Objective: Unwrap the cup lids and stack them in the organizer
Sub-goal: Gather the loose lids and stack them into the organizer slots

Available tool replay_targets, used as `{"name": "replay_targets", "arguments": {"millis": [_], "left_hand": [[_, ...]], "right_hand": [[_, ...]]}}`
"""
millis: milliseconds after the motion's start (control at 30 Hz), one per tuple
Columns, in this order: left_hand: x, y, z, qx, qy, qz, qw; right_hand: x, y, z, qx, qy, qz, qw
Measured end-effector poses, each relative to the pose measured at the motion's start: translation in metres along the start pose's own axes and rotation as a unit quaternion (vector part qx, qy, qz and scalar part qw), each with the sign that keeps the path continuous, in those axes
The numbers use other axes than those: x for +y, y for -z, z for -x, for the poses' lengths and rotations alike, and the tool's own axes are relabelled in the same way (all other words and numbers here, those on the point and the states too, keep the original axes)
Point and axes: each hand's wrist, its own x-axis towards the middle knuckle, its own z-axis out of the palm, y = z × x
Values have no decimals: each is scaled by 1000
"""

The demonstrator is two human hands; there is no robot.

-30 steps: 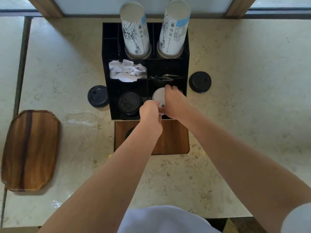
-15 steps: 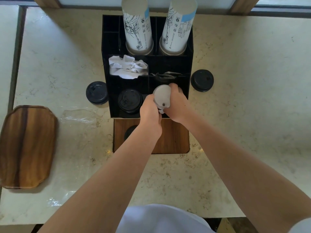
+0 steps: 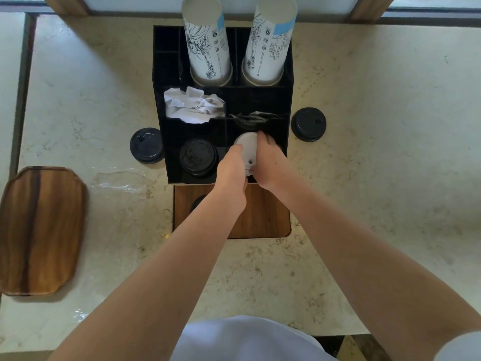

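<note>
Both hands, left hand (image 3: 232, 170) and right hand (image 3: 268, 162), reached forward and gripped a white lid (image 3: 247, 149) over the black organizer's (image 3: 161, 105) front right slot.

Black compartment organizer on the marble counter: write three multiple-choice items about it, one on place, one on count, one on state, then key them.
1. Where in the black compartment organizer is the stack of black plastic cup lids?
A. front left compartment
B. back right compartment
C. on the cups

2. How many tall white paper cup stacks stand at the back?
A. one
B. two
C. four

3. The white round plastic lid is
A. lying on the counter
B. held by both hands
C. on the wooden tray

Key: A, it sits left of the hands; B, left stack and right stack; B, left hand and right hand grip it.
</note>
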Motion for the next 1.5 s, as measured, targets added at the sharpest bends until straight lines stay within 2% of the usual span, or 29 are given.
{"name": "replay_targets", "arguments": {"millis": [100,167,233,267,333,467,533,600,767,900,1000,1100,1233,1300,1400,1500], "left_hand": [[-8,21,17,-8,-91,-87,992],[-19,53,31,2,-178,-138,974],[-32,90,41,60,-224,-176,957],[-38,108,42,91,-221,-177,955],[-47,138,38,129,-172,-161,963],[-61,165,29,109,-93,-198,970],[-65,168,27,112,-89,-204,968],[-67,166,26,117,-81,-207,968],[-66,150,18,94,-47,-257,961],[-65,140,12,92,-28,-258,961],[-67,137,8,98,-33,-253,962],[-65,138,5,99,-42,-260,959],[-53,141,1,126,-109,-287,943],[-46,137,-1,106,-112,-289,945],[-42,127,-1,91,-81,-275,954],[-46,119,2,84,-69,-246,963]], "right_hand": [[-7,17,18,-16,-41,-85,995],[-15,32,41,59,-27,-130,989],[-22,42,72,159,30,-158,974],[-27,43,89,186,60,-184,963],[-39,37,121,144,83,-258,952],[-52,7,149,-102,-53,-340,933],[-53,-3,148,-152,-123,-377,905],[-56,-10,146,-165,-157,-391,892],[-69,-14,140,-171,-189,-379,890],[-79,-15,139,-166,-217,-395,877],[-85,-13,136,-166,-240,-398,870],[-89,-12,137,-127,-252,-396,874],[-89,-10,128,-90,-252,-405,874],[-90,-9,125,-101,-223,-385,890],[-94,-12,128,-79,-150,-320,932],[-95,-17,130,-50,-153,-322,933]]}}
